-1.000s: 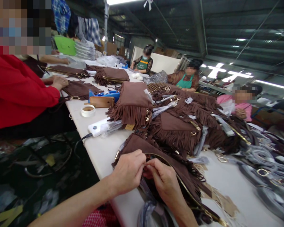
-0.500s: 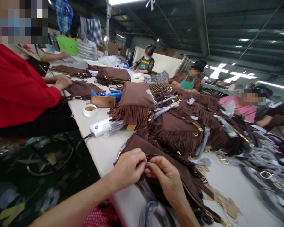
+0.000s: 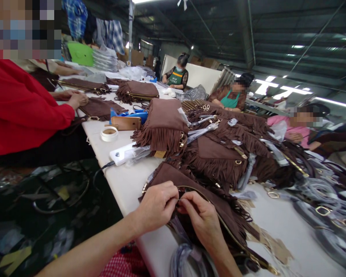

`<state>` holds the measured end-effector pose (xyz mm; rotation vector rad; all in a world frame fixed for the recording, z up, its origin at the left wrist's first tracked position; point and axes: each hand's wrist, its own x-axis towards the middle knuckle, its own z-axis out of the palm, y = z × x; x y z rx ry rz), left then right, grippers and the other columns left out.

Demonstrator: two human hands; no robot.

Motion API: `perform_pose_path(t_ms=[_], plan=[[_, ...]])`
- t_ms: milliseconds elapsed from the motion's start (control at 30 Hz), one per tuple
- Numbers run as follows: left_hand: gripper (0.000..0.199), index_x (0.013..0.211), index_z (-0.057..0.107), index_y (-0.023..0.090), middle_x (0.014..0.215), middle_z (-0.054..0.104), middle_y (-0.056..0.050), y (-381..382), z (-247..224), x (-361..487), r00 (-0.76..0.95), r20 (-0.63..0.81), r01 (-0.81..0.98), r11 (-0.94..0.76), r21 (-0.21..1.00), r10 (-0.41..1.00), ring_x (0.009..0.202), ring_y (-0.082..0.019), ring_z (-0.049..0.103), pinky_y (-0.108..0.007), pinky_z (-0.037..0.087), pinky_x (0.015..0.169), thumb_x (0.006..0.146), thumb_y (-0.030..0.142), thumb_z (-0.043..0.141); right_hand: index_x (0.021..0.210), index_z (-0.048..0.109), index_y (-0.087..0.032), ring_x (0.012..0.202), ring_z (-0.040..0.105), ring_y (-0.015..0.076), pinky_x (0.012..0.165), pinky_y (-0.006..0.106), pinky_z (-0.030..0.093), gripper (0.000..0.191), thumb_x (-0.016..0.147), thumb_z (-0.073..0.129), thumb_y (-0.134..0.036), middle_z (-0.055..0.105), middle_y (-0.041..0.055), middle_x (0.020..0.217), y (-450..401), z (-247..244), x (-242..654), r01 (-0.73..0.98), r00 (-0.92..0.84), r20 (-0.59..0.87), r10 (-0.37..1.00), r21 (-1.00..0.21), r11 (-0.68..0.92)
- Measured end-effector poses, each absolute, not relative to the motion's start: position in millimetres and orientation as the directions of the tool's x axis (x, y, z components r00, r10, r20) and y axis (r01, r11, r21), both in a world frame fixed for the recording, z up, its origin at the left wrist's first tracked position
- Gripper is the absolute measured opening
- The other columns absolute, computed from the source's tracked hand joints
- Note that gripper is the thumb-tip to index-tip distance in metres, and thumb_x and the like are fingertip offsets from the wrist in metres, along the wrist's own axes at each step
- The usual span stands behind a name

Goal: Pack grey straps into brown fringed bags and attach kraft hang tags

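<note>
A brown fringed bag (image 3: 173, 174) lies at the table's near edge, its gold zipper side open toward me. Over that opening, my left hand (image 3: 159, 202) is closed, thumb and fingers pinched together. My right hand (image 3: 200, 215) pinches right beside it, fingertips nearly touching the left ones. Whatever sits between the fingertips is too small to make out. Below the hands, a plastic-wrapped coiled strap (image 3: 187, 259) hangs by the bag's near side. The inside of the bag is dark and mostly hidden by the hands.
Brown fringed bags (image 3: 219, 154) are piled beyond my hands. A tape roll (image 3: 109, 134), a phone (image 3: 125, 123) and a white power strip (image 3: 122, 154) lie on the white table (image 3: 118, 184). Wrapped straps (image 3: 320, 192) lie right. A person in red (image 3: 25, 111) sits left; others work behind.
My hands stay in nearly the same place, still pinched. The bag's opening shows slightly wider beside my right hand. The person in pink at the far right has raised a hand.
</note>
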<state>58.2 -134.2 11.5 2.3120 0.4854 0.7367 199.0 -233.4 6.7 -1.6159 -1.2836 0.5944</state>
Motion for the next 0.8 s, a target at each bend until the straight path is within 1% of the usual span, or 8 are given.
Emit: perform_pose_path(t_ms=[267, 433, 533, 600, 667, 700, 767, 800], plan=[[0.018, 0.071, 0.047, 0.019, 0.071, 0.052, 0.0, -136, 7, 60, 0.766, 0.397, 0.13, -0.726, 0.676, 0.506, 0.066, -0.013, 0.048, -0.026, 0.033, 0.061, 0.084, 0.007, 0.045, 0.077, 0.063, -0.022, 0.061, 0.059, 0.0146, 0.061, 0.023, 0.043, 0.019, 0.092, 0.053, -0.028, 0.063, -0.0018, 0.066, -232, 8, 199, 0.583, 0.284, 0.244, 0.927, -0.812, 0.035], [0.018, 0.072, 0.048, 0.019, 0.072, 0.052, 0.0, -135, 0, 61, 0.78, 0.374, 0.14, -0.722, 0.677, 0.502, 0.067, -0.014, 0.049, -0.026, 0.033, 0.061, 0.085, 0.007, 0.044, 0.076, 0.063, -0.022, 0.06, 0.059, 0.0142, 0.061, 0.023, 0.043, 0.019, 0.092, 0.053, -0.025, 0.063, -0.002, 0.066, -231, 4, 199, 0.593, 0.264, 0.247, 0.932, -0.804, 0.045], [0.017, 0.072, 0.048, 0.019, 0.072, 0.052, 0.0, -134, -2, 64, 0.777, 0.366, 0.167, -0.728, 0.664, 0.512, 0.068, -0.014, 0.049, -0.027, 0.034, 0.062, 0.084, 0.007, 0.046, 0.076, 0.064, -0.022, 0.06, 0.06, 0.0145, 0.06, 0.023, 0.044, 0.02, 0.092, 0.052, -0.025, 0.063, -0.002, 0.065, -228, 4, 198, 0.575, 0.286, 0.227, 0.931, -0.818, 0.023], [0.016, 0.074, 0.05, 0.018, 0.074, 0.053, 0.0, -132, 1, 64, 0.792, 0.363, 0.168, -0.747, 0.643, 0.491, 0.069, -0.015, 0.05, -0.027, 0.036, 0.063, 0.086, 0.008, 0.047, 0.08, 0.066, -0.022, 0.063, 0.061, 0.0154, 0.062, 0.023, 0.046, 0.02, 0.092, 0.051, -0.025, 0.066, -0.0009, 0.069, -229, 9, 197, 0.59, 0.311, 0.253, 0.916, -0.807, 0.022], [0.016, 0.077, 0.053, 0.018, 0.077, 0.055, -0.001, -130, 9, 63, 0.816, 0.369, 0.143, -0.775, 0.616, 0.444, 0.073, -0.015, 0.053, -0.027, 0.038, 0.066, 0.089, 0.01, 0.047, 0.088, 0.067, -0.022, 0.073, 0.065, 0.0171, 0.069, 0.025, 0.049, 0.019, 0.094, 0.049, -0.025, 0.069, 0.002, 0.081, -237, 17, 195, 0.67, 0.324, 0.323, 0.89, -0.742, 0.025], [0.014, 0.079, 0.054, 0.018, 0.081, 0.057, -0.001, -128, 13, 60, 0.828, 0.378, 0.124, -0.792, 0.598, 0.414, 0.078, -0.016, 0.054, -0.027, 0.04, 0.069, 0.089, 0.01, 0.049, 0.094, 0.067, -0.022, 0.078, 0.066, 0.0179, 0.072, 0.025, 0.051, 0.019, 0.094, 0.048, -0.026, 0.07, 0.0034, 0.088, -245, 21, 194, 0.734, 0.304, 0.35, 0.886, -0.679, 0.016], [0.007, 0.087, 0.057, 0.019, 0.095, 0.059, -0.003, -123, 21, 54, 0.843, 0.401, 0.097, -0.834, 0.544, 0.359, 0.091, -0.019, 0.054, -0.03, 0.044, 0.079, 0.086, 0.012, 0.055, 0.107, 0.064, -0.022, 0.088, 0.069, 0.0203, 0.074, 0.027, 0.054, 0.021, 0.093, 0.053, -0.032, 0.071, 0.0064, 0.101, -267, 23, 192, 0.875, 0.193, 0.364, 0.911, -0.484, 0.008], [0.012, 0.094, 0.057, 0.019, 0.104, 0.059, -0.005, -120, 24, 50, 0.845, 0.411, 0.098, -0.854, 0.511, 0.343, 0.098, -0.021, 0.052, -0.034, 0.044, 0.086, 0.084, 0.012, 0.059, 0.113, 0.062, -0.023, 0.089, 0.07, 0.0218, 0.071, 0.027, 0.056, 0.027, 0.09, 0.057, -0.036, 0.071, 0.0077, 0.106, -282, 20, 190, 0.933, 0.104, 0.354, 0.93, -0.358, 0.032]])
